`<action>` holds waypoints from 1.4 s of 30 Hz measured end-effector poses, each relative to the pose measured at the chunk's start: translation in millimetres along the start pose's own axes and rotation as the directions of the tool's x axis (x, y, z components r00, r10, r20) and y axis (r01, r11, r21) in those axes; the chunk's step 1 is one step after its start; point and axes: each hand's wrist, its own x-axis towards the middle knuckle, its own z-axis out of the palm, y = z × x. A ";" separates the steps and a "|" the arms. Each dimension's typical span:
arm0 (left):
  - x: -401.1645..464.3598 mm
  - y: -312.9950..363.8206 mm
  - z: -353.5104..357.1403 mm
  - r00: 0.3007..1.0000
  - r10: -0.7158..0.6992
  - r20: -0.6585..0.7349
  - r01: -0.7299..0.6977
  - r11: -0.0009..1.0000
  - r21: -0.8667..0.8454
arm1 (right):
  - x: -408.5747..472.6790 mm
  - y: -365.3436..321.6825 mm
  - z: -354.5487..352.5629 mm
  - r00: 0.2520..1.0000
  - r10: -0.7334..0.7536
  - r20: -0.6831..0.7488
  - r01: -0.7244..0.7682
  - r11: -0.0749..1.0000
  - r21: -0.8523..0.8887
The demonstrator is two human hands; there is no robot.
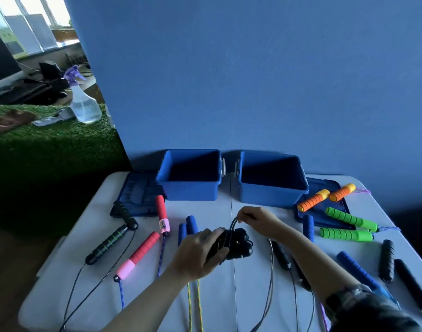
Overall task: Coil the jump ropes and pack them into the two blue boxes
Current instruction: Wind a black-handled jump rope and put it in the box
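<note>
Two open blue boxes, the left box (189, 191) and the right box (272, 195), stand at the back of the white table (231, 295). In front of them my left hand (195, 255) grips a pair of black jump-rope handles (238, 244) with black cord wound around them. My right hand (255, 220) pinches a loop of that black cord (234, 224) just above the bundle. Both boxes look empty inside.
Several other ropes lie loose: black-green handles (109, 243), red-pink handles (142, 252), blue handles (188, 227), orange handles (325, 196), green handles (346, 226), more black and blue ones at right. Two blue lids (138, 195) flank the boxes. A spray bottle (84, 101) stands far left.
</note>
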 end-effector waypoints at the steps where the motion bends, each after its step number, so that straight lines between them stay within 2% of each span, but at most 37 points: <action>1: 1.6 0.6 -2.3 0.999 -0.043 -0.014 0.042 0.999 -0.030 | 0.2 3.2 2.9 1.000 0.002 -0.007 -0.001 0.999 0.049; 3: 5.0 4.3 -4.5 0.985 -0.164 -0.055 0.160 0.985 -0.071 | -1.4 8.2 12.5 0.999 0.038 -0.003 -0.037 0.972 0.230; 5: 9.6 8.2 -3.0 0.957 -0.282 -0.075 0.271 0.954 -0.129 | -3.6 9.4 26.2 0.988 0.147 0.041 -0.149 0.872 0.466; 8: 17.9 9.1 0.9 0.923 -0.372 -0.099 0.351 0.919 -0.181 | -11.5 -2.4 45.1 0.955 0.287 0.078 -0.271 0.733 0.623; 11: 29.5 7.8 -0.5 0.856 -0.492 -0.160 0.440 0.855 -0.276 | -26.5 -21.3 64.7 0.948 0.288 0.136 -0.306 0.705 0.640; 14: 50.8 -0.7 -10.9 0.651 -0.720 -0.241 0.617 0.686 -0.384 | -47.6 -36.4 86.0 0.934 0.276 0.228 -0.357 0.741 0.568; 15: 55.7 -7.6 -13.1 0.596 -0.763 -0.252 0.664 0.644 -0.380 | -53.8 -40.5 91.9 0.927 0.285 0.242 -0.374 0.734 0.567; 17: 56.6 -24.1 -14.6 0.565 -0.778 -0.275 0.723 0.628 -0.289 | -63.7 -49.9 96.2 0.932 0.300 0.203 -0.362 0.777 0.515; 19: 48.8 -39.4 -14.6 0.597 -0.758 -0.262 0.756 0.641 -0.133 | -68.6 -55.0 91.8 0.964 0.253 0.079 -0.265 0.906 0.331; 21: 35.5 -51.3 -8.3 0.674 -0.710 -0.201 0.729 0.683 0.032 | -72.7 -59.2 78.8 0.989 0.148 0.001 -0.147 0.984 0.105; 24: 16.6 -58.3 6.3 0.810 -0.582 -0.074 0.582 0.781 0.228 | -75.3 -70.1 49.1 0.998 0.055 -0.003 -0.055 0.998 -0.031; 27: 4.4 -46.6 14.3 0.917 -0.399 0.025 0.374 0.877 0.301 | -68.0 -73.5 22.3 1.000 -0.007 -0.030 0.003 0.991 -0.134; 31: -5.6 -26.6 19.9 0.970 -0.206 0.131 0.167 0.951 0.260 | -44.6 -50.8 8.5 0.999 0.038 -0.012 -0.039 0.994 -0.100; 35: -16.1 -9.1 22.9 0.997 -0.021 0.080 0.016 0.998 0.066 | -26.1 -23.9 6.3 0.998 0.059 -0.002 -0.059 0.998 -0.031; 39: -17.0 3.5 21.8 0.996 -0.004 0.093 0.007 1.000 -0.031 | -18.8 -3.4 9.5 0.997 0.074 0.006 -0.075 0.997 0.035; 42: -13.2 10.4 16.4 0.994 -0.079 0.072 0.087 0.991 -0.104 | -16.5 7.2 15.2 0.996 0.094 -0.004 -0.093 0.986 0.136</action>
